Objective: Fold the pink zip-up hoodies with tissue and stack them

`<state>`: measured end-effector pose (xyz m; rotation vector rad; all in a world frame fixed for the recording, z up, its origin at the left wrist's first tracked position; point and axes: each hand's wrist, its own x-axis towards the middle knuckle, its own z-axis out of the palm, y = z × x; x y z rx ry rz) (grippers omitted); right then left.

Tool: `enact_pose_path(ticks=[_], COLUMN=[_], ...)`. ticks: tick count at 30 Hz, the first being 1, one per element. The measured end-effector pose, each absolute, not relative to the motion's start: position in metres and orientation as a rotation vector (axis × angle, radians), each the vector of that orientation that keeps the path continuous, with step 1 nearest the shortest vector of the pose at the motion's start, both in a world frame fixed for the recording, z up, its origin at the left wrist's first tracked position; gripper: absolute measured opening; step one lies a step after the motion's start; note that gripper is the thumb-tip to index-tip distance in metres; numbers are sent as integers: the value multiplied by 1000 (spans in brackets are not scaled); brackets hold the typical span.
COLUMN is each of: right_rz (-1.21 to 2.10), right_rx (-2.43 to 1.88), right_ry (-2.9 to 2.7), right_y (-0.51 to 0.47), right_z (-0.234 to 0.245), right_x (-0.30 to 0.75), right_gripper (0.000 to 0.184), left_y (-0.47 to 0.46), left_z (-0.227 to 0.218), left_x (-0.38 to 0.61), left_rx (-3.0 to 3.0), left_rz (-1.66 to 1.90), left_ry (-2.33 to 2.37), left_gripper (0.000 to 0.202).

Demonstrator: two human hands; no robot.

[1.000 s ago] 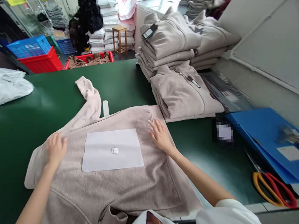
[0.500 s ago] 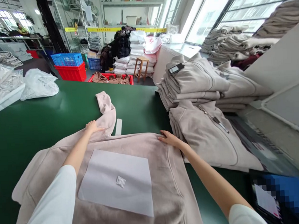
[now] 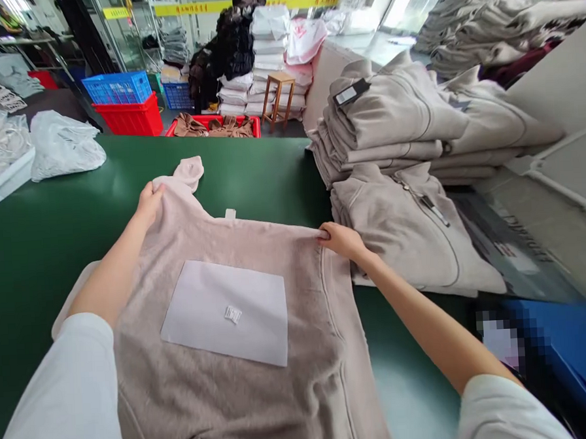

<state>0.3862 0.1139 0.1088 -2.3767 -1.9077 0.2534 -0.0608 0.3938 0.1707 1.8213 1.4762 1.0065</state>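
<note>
A pale pinkish-beige garment (image 3: 263,391) lies spread on the green table, its far edge slightly lifted between my hands. My left hand (image 3: 149,202) is closed on the fabric at the far left, beside the curled sleeve end (image 3: 190,172). At the far right corner, my right hand (image 3: 342,238) pinches the garment's edge near a long seam. On the garment rests a white sheet of paper (image 3: 209,302), with a small printed label (image 3: 233,314) on it. A white strip (image 3: 230,213) pokes out past the far edge, mostly covered.
Folded beige garments (image 3: 395,103) are stacked at the right; a marker-like pen (image 3: 435,211) lies on the nearest one (image 3: 392,240). White plastic bags (image 3: 66,145) sit at the left on the green table (image 3: 270,162). Red bins (image 3: 130,115) and a wooden stool (image 3: 277,99) stand beyond it.
My left hand has moved left and away from me, gripping and pulling the fabric. My right hand has closed on the edge. The garment now covers most of the white strip; the sleeve has curled up.
</note>
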Motion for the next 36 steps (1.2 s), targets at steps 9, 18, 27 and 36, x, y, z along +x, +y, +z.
enact_pose_path(ticks=[9, 18, 27, 36], right_rz=[-53, 371, 504, 354], right_rx=[-2064, -1759, -1639, -1988], right_ry=[-2180, -2028, -2098, -2076], right_y=[-63, -81, -28, 15], right_z=[80, 70, 61, 55], right_x=[320, 189, 64, 89], right_gripper=[19, 30, 42, 32], left_y=[218, 108, 131, 144], left_z=[143, 115, 94, 117], left_x=[-236, -161, -55, -60], left_rx=[1410, 2479, 2942, 2916], left_rz=[885, 422, -184, 231], left_ry=[1555, 1484, 707, 881], left_gripper=[59, 45, 22, 25])
